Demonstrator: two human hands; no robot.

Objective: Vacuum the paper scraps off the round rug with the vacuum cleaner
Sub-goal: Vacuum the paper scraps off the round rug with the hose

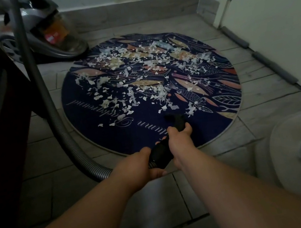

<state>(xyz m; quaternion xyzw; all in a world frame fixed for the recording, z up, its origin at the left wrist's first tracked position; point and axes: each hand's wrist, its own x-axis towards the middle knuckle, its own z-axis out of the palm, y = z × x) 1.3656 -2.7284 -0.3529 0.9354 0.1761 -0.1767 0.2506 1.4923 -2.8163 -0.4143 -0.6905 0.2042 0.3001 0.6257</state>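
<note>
L hand [143,163]: my fingers curled round back end of black nozzle [160,154], by the hose [51,110].
R hand [179,138]: gripping nozzle further fwd.
rug [89,112]: just ahead of both hands.
scraps [138,72]: all over rug, beyond nozzle tip.
vacuum [49,37]: far left, past rug.

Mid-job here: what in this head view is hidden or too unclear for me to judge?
All head view.
Nozzle: black tip blends into the dark rug; contact unclear. Left hand and right hand grip and cover its shaft.
Vacuum cleaner: top cut by the upper edge, side behind the hose; blurred.
Pale object, right: blurred, cut by the edge.
</note>
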